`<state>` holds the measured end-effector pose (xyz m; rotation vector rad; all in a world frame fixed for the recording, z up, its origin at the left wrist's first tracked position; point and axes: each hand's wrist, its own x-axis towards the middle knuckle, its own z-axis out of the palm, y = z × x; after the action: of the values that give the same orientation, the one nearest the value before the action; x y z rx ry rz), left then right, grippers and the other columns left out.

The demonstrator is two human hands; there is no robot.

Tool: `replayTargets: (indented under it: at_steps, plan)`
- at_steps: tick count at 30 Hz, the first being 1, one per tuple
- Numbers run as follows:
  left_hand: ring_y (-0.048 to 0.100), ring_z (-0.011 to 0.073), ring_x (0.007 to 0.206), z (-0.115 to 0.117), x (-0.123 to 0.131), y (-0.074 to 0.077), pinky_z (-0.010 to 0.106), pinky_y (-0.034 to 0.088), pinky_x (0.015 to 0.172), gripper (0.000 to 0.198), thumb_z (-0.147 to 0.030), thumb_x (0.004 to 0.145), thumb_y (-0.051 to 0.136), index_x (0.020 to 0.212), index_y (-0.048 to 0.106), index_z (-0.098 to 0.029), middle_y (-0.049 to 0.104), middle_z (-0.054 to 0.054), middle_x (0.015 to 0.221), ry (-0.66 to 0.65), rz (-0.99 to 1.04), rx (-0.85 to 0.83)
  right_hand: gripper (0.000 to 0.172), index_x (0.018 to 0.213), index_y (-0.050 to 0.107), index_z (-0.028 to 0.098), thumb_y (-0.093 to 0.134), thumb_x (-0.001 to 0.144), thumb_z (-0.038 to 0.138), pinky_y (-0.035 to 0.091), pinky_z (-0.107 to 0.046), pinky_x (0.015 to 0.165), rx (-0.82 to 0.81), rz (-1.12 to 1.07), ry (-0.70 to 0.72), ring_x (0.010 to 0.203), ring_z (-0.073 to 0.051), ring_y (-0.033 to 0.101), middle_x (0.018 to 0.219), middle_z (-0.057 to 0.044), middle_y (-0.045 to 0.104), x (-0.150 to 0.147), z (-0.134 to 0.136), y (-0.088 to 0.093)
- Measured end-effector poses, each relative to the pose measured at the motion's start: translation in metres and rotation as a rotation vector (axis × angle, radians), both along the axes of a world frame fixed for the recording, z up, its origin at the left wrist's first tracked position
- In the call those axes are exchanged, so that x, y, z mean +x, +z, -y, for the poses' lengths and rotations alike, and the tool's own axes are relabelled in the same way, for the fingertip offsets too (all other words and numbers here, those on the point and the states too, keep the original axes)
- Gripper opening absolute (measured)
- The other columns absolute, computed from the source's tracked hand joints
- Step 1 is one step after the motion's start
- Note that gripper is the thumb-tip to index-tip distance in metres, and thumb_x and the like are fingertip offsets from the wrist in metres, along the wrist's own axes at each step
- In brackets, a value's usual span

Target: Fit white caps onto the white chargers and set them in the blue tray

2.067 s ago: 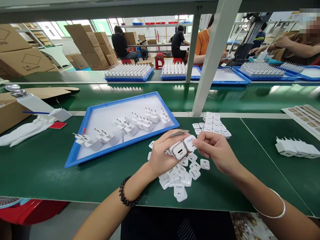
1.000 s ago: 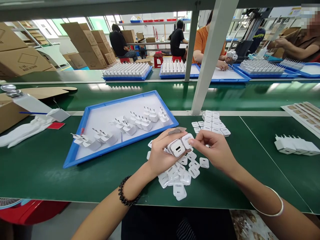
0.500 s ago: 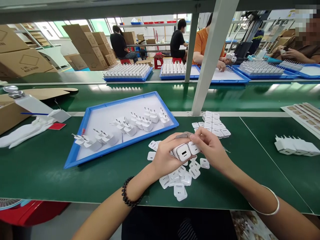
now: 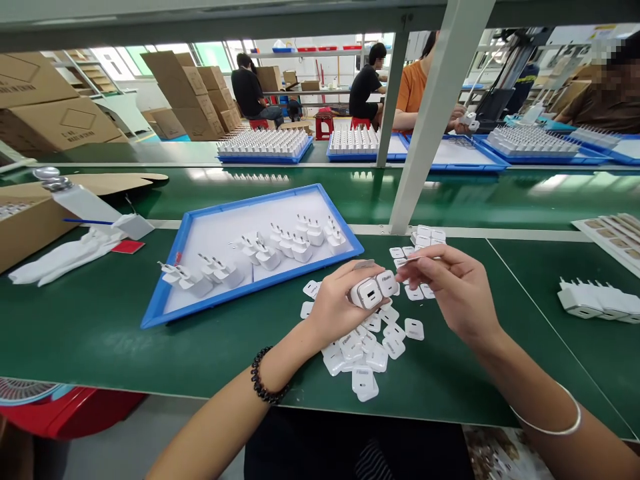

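Note:
My left hand [image 4: 336, 301] is wrapped round two white charger plugs [image 4: 367, 294] side by side, their port faces towards me. One shows a dark slot in its face; the other, a charger plug [image 4: 387, 283], has printed lettering. A greyish flat edge shows at the left fingertips; I cannot tell what it is. To the right and apart from them, my right hand [image 4: 453, 283] pinches a thin flat piece [image 4: 414, 259], seen edge-on. Below both hands lies a loose pile of white square cover plates [image 4: 367, 353]. More cover plates [image 4: 429, 235] sit in rows behind my right hand.
A blue-rimmed tray [image 4: 253, 285] with several white plugs, pins up, lies left of centre. Three joined-looking plugs [image 4: 597, 299] stand at right. A metal post [image 4: 423, 133] rises behind the hands. White gloves [image 4: 70, 257] and a pump bottle [image 4: 83, 200] are at left. Co-workers sit beyond.
My right hand has moved away from the chargers to the right, with a thin flat piece now showing in its fingers. The left hand still holds the chargers. The view has shifted slightly.

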<state>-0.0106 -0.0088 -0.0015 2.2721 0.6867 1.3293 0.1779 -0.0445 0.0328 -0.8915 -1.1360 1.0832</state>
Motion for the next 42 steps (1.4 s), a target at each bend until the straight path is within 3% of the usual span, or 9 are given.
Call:
replayTargets:
  at_steps: [3,7,16,21,24,28,31,35,42]
  plan:
    - [0.066,0.0221,0.098,-0.001,0.0,0.002,0.036,0.056,0.085,0.041,-0.024,0.073,0.078,0.112,0.066,-0.019,0.07,0.01,0.104,0.021,0.049,0.064,0.014,0.079,0.071,0.019,0.065,0.085,0.031,0.047,-0.026,0.053,-0.003,0.004,0.084,0.059,-0.014,0.064,0.067,-0.003,0.07,-0.001,0.002,0.0]
    - [0.066,0.0216,0.099,0.0,-0.001,0.004,0.037,0.056,0.086,0.042,-0.021,0.073,0.078,0.113,0.065,-0.02,0.07,0.01,0.107,0.022,0.097,0.136,0.003,0.079,0.069,0.022,0.07,0.081,0.02,0.046,-0.024,0.05,0.011,0.132,-0.07,0.054,-0.012,0.061,0.064,0.001,0.066,-0.001,0.0,-0.003]
    - [0.066,0.0212,0.1,0.001,-0.001,0.006,0.035,0.056,0.086,0.041,-0.023,0.075,0.077,0.114,0.066,-0.019,0.069,0.011,0.107,-0.007,0.108,0.142,0.022,0.106,0.066,0.026,0.065,0.085,0.018,0.057,-0.03,0.062,0.16,0.283,-0.203,0.069,-0.017,0.068,0.074,0.002,0.07,-0.009,0.001,-0.014]
    - [0.066,0.0216,0.099,0.0,0.0,0.005,0.037,0.056,0.087,0.04,-0.023,0.075,0.077,0.113,0.066,-0.02,0.07,0.01,0.107,0.044,0.123,0.165,0.004,0.085,0.071,0.024,0.069,0.083,0.021,0.056,-0.035,0.07,0.266,0.396,-0.329,0.085,-0.022,0.067,0.087,-0.004,0.072,-0.006,0.002,-0.014]
    - [0.066,0.0214,0.1,0.0,0.0,0.004,0.036,0.056,0.087,0.039,-0.02,0.075,0.076,0.113,0.065,-0.02,0.069,0.01,0.108,0.074,0.131,0.171,0.004,0.079,0.07,0.024,0.07,0.083,0.024,0.05,-0.032,0.061,0.287,0.433,-0.421,0.068,-0.018,0.061,0.073,-0.002,0.067,-0.006,0.008,-0.009]
    - [0.066,0.0214,0.102,0.0,-0.001,0.0,0.036,0.056,0.087,0.037,-0.016,0.08,0.07,0.116,0.064,-0.02,0.068,0.01,0.11,0.084,0.115,0.19,0.016,0.076,0.064,0.021,0.067,0.086,0.032,0.046,-0.026,0.045,-0.04,0.151,0.062,0.043,-0.012,0.052,0.052,0.003,0.06,-0.01,0.013,-0.003]
    - [0.065,0.0218,0.106,-0.001,-0.001,-0.004,0.037,0.057,0.089,0.037,-0.013,0.083,0.064,0.119,0.063,-0.021,0.066,0.01,0.114,0.075,0.093,0.209,0.023,0.071,0.062,0.018,0.069,0.083,0.035,0.05,-0.024,0.047,-0.297,0.001,0.391,0.043,-0.011,0.057,0.056,0.0,0.067,-0.014,0.013,-0.002]
    - [0.065,0.021,0.105,-0.001,-0.001,-0.007,0.035,0.057,0.089,0.039,-0.012,0.083,0.064,0.121,0.062,-0.022,0.066,0.009,0.115,0.086,0.079,0.238,0.022,0.071,0.062,0.016,0.069,0.083,0.033,0.05,-0.021,0.048,-0.444,-0.105,0.468,0.043,-0.009,0.055,0.059,-0.001,0.069,-0.019,0.012,-0.003]
    - [0.064,0.0207,0.105,-0.001,-0.001,-0.007,0.036,0.058,0.088,0.04,-0.01,0.083,0.063,0.121,0.061,-0.022,0.065,0.009,0.114,0.1,0.073,0.267,0.024,0.07,0.059,0.017,0.069,0.082,0.035,0.048,-0.022,0.048,-0.413,-0.131,0.44,0.043,-0.009,0.055,0.056,0.0,0.067,-0.022,0.014,-0.007]
